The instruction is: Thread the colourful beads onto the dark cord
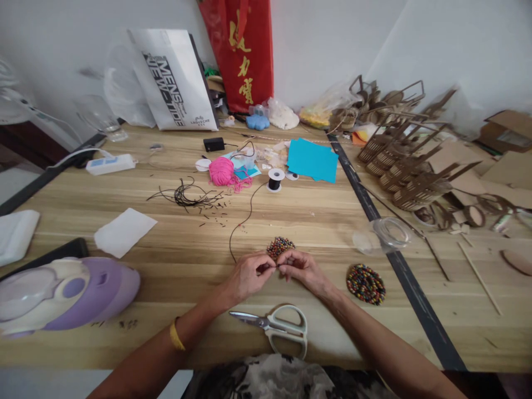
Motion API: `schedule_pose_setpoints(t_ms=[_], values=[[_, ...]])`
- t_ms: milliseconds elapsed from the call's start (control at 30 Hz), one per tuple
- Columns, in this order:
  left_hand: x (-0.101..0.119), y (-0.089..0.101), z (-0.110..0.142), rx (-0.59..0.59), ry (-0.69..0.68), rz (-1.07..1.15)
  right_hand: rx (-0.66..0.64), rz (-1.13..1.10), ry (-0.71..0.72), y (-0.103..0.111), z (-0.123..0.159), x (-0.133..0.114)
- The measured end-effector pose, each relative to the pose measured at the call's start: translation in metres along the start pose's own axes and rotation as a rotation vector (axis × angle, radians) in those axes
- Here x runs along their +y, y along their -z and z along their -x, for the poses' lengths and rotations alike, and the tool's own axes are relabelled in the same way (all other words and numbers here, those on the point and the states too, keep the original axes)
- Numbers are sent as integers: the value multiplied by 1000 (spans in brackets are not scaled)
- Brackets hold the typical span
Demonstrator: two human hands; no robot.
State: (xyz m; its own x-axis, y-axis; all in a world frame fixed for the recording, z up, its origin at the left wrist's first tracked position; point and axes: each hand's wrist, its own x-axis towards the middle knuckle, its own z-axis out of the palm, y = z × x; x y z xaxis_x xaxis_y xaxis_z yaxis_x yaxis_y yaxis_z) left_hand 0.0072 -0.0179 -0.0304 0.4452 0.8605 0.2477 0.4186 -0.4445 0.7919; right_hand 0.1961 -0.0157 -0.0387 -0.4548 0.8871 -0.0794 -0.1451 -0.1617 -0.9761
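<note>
My left hand and my right hand meet fingertip to fingertip over the wooden table, both pinched closed. A thin black cord runs from my left fingers up to a small spool. What my right fingers pinch is too small to make out. A small pile of coloured beads lies just beyond my fingers. A round mat of coloured beads rests to the right of my right wrist. White-handled scissors lie just below my hands.
A purple and white helmet-like object sits at the near left, a white cloth beyond it. Cut black cord scraps, pink yarn, blue paper, a clear lid and cardboard baskets lie farther off. Bags stand at the wall.
</note>
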Motion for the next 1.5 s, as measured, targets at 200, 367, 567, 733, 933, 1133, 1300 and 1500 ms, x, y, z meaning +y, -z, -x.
schedule_pose_setpoints(t_ms=[200,367,567,733,933,1133,1300,1500], values=[[1,1,-1,6,-2,-16,0,5,-9,0,0,0],[1,0,-1,0,6,-24,11,5,5,-1,0,2],[3,1,-1,-10,18,-17,14,32,6,-2,0,3],[4,2,-2,-13,52,8,14,24,-8,-2,0,2],[4,3,-4,-38,171,126,2,31,-16,-1,0,0],[4,8,-6,-105,340,382,-3,37,-13,-1,1,-2],[2,12,-8,-151,399,480,0,57,-16,-2,1,-4],[-2,10,-7,-131,387,479,2,18,-14,-2,1,-1]])
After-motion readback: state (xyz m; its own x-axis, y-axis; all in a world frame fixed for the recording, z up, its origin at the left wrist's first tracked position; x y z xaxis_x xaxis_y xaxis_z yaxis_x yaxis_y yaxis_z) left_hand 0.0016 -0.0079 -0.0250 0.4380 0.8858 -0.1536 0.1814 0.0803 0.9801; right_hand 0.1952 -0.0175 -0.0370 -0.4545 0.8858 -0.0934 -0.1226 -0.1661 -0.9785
